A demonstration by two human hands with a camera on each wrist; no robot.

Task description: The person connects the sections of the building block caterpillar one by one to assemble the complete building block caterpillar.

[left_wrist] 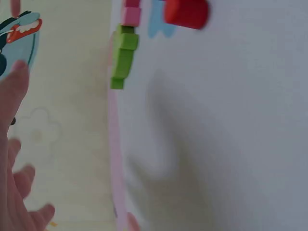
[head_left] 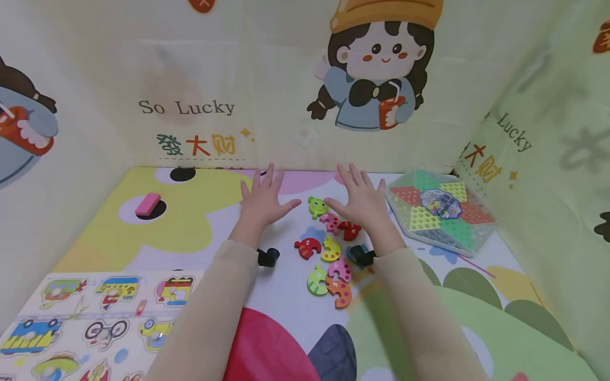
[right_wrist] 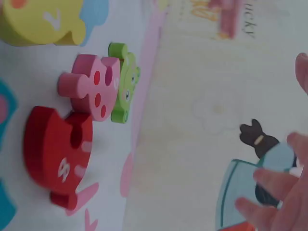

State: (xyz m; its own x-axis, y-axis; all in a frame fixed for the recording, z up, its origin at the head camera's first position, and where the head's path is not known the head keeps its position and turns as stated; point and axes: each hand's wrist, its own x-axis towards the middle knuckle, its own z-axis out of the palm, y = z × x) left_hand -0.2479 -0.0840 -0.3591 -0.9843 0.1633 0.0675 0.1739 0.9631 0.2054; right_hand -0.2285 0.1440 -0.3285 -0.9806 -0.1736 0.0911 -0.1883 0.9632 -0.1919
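Note:
My left hand (head_left: 263,202) is held over the table with straight, spread fingers and nothing in its grasp. On the other side, my right hand (head_left: 360,202) is spread likewise, its thumb near a green animal-head puzzle piece (head_left: 317,208). Linked or close to that head are a pink piece (right_wrist: 96,86) with red dots and a red piece (right_wrist: 60,154) marked 8. Nearer me lie another red piece (head_left: 307,247), a yellow piece (head_left: 331,250), a spotted pink piece (head_left: 339,270), a light green piece (head_left: 317,280) and an orange piece (head_left: 339,292).
A clear hexagonal box (head_left: 440,211) of coloured pegboard sections lies at the back right. A pink block (head_left: 149,203) sits at the far left. The vehicle puzzle board (head_left: 95,312) occupies the front left. Printed cloth walls (head_left: 281,95) enclose the table's back and sides.

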